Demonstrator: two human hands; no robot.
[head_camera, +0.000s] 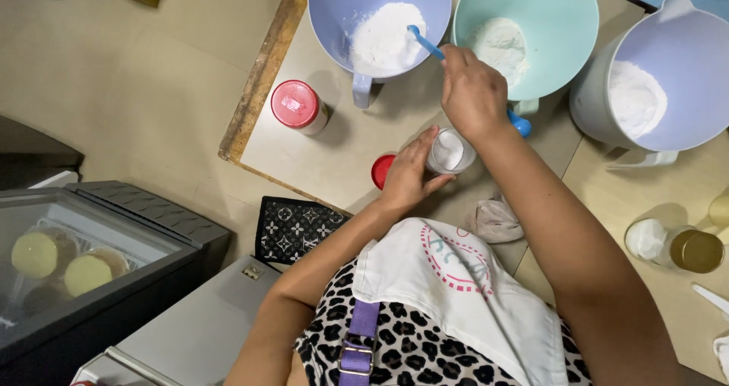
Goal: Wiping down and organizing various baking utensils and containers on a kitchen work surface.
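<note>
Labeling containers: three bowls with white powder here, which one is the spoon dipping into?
The lavender bowl at far left of the three. The right hand holds the blue spoon with its tip in that bowl's powder; the teal bowl and the big lavender jug have none.

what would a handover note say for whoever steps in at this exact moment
Left hand: steadies the small clear open jar of white powder on the table.
Right hand: holds the blue plastic spoon, its tip over the powder in the lilac plastic bowl.
Nearby: the jar's red lid lies beside the left hand; a closed red-lidded jar stands further left.
Done: lilac bowl, teal bowl and large lilac jug each hold white powder.
Left: the open jar still has powder; its lid is off.
</note>
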